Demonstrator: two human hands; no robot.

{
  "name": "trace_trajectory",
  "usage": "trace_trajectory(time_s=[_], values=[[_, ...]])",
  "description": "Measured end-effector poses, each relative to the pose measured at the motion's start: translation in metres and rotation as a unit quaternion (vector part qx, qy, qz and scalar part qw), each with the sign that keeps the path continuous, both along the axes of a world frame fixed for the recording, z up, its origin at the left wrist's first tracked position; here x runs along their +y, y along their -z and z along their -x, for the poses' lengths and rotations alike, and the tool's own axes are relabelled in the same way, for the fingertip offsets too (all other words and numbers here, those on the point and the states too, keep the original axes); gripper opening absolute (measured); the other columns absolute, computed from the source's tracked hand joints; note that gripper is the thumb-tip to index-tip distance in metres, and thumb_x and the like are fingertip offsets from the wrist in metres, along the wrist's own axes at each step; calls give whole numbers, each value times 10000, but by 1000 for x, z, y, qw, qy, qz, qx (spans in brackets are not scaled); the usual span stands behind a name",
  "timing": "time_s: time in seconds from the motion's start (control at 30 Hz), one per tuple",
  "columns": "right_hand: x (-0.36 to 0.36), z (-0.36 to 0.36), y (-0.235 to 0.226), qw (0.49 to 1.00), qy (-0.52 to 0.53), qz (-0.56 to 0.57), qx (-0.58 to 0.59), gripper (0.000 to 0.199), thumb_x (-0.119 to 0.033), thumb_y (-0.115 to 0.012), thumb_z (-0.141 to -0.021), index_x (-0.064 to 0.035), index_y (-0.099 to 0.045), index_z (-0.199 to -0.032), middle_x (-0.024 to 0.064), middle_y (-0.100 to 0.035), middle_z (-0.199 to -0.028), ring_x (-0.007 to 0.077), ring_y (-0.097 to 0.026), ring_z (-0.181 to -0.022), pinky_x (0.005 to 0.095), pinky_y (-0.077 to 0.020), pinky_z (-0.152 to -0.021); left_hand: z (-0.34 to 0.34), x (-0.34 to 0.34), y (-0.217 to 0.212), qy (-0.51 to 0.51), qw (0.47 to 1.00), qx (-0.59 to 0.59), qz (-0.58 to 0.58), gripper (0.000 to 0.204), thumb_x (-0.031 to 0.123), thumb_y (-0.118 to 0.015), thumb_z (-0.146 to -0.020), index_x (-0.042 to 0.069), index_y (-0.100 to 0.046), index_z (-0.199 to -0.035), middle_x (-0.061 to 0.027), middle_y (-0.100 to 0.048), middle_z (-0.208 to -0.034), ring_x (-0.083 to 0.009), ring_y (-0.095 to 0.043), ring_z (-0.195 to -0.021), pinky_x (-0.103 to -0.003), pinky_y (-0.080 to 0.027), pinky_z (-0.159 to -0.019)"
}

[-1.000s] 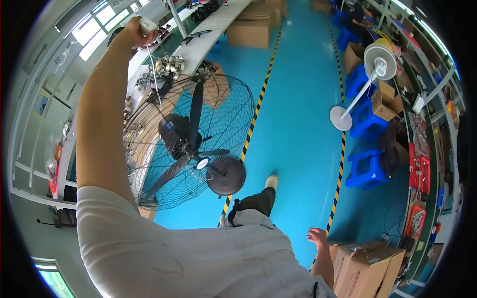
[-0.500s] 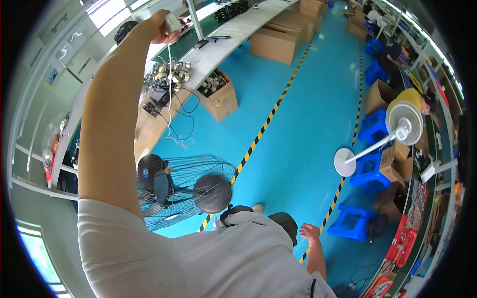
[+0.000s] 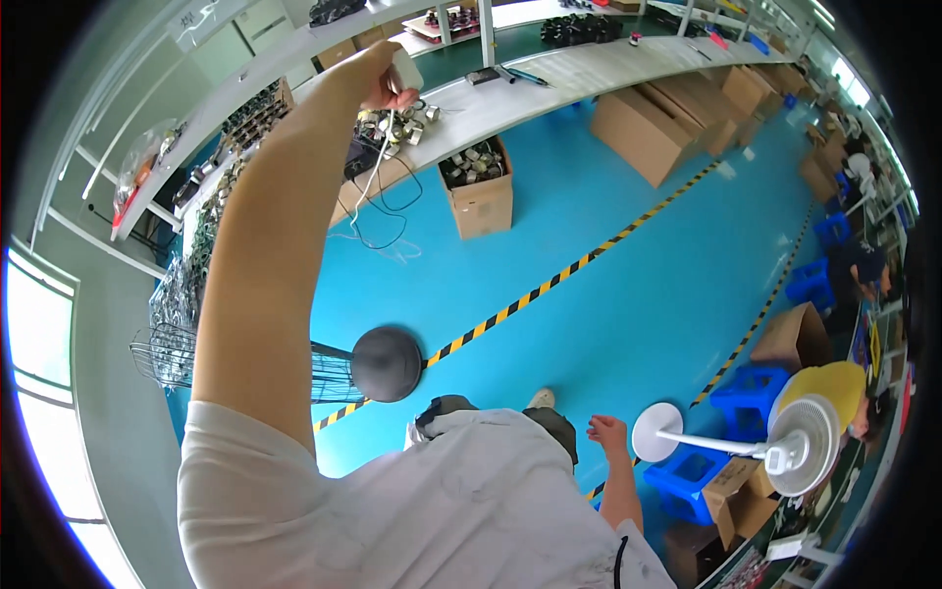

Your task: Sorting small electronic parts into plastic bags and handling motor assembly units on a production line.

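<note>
My left hand [image 3: 381, 79] is raised at arm's length over the near part of the long workbench [image 3: 461, 137]. Its fingers wrap round a white block-shaped plug or socket piece [image 3: 406, 71], whose exact kind is unclear. From it a white cord [image 3: 377, 175] hangs down past the bench edge. Metal cylindrical parts [image 3: 417, 120] lie piled just behind that hand. Low at my side, my right hand [image 3: 608, 433] has its fingers curled in, with nothing seen in them. The floor and the white pedestal fan [image 3: 667, 432] are nearest to it.
A black caged floor fan [image 3: 387, 363] stands left, partly behind my arm. An open carton of metal parts [image 3: 483, 201] stands beside the bench; bigger cartons [image 3: 643, 133] lie farther along. Blue stools [image 3: 751, 398] and seated people line the right side. Striped tape [image 3: 549, 285] crosses the floor.
The view has swung round, so the bench and carton appear farther right and the black fan farther left. My left hand still grips the white piece. The right hand's fingers have curled more.
</note>
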State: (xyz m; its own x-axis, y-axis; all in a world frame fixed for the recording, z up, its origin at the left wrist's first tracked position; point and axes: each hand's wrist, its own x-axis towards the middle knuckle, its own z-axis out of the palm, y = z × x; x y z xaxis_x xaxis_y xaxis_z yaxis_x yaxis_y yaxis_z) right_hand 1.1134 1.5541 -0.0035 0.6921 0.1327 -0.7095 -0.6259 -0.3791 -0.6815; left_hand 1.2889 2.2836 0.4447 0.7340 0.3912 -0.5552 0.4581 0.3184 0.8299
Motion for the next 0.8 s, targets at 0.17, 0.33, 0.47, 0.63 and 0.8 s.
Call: trace_trajectory(time_s=[0.17,0.33,0.47,0.63,0.8], values=[[48,-175,-35,986,-144,-25,-79,301,-150,-707,-900,48,-693,-1127,116,-728,-940,180,-712,-761,293,-599,-660,-49,-66,69,-215,970,-81,75,419,445,-418,-1007,71,-471,-1188,-199,-536,-1137,-387,-600,-976,-478,-594,-693],[166,-294,-91,950,-244,-126,-147,292,-150,-699,-927,50,-682,-1139,113,-728,-965,171,-707,-788,284,-593,-713,-65,-132,207,-371,823,-349,250,473,378,-502,-974,40,-408,-1292,-204,-490,-1227,-411,-550,-1093,-564,-565,-826],[255,-329,-115,931,-263,-227,-110,433,-207,-745,-914,51,-624,-1239,115,-697,-1028,170,-689,-881,307,-585,-755,-60,-201,296,-398,796,-327,318,533,311,-527,-999,7,-324,-1388,-245,-462,-1362,-459,-499,-1251,-600,-439,-1045],[393,-365,-125,879,-355,-225,-224,675,-299,-813,-849,58,-531,-1348,155,-658,-1148,212,-667,-1008,348,-573,-809,-54,-172,354,-385,751,-355,402,545,195,-551,-997,26,-312,-1457,-182,-452,-1427,-359,-423,-1360,-546,-326,-1157],[525,-408,-156,781,-552,-156,-248,742,-332,-841,-798,13,-531,-1377,142,-658,-1200,213,-676,-991,345,-577,-814,-75,-113,357,-324,800,-371,344,619,169,-672,-904,-23,-400,-1426,-173,-544,-1375,-327,-502,-1309,-482,-348,-1141]])
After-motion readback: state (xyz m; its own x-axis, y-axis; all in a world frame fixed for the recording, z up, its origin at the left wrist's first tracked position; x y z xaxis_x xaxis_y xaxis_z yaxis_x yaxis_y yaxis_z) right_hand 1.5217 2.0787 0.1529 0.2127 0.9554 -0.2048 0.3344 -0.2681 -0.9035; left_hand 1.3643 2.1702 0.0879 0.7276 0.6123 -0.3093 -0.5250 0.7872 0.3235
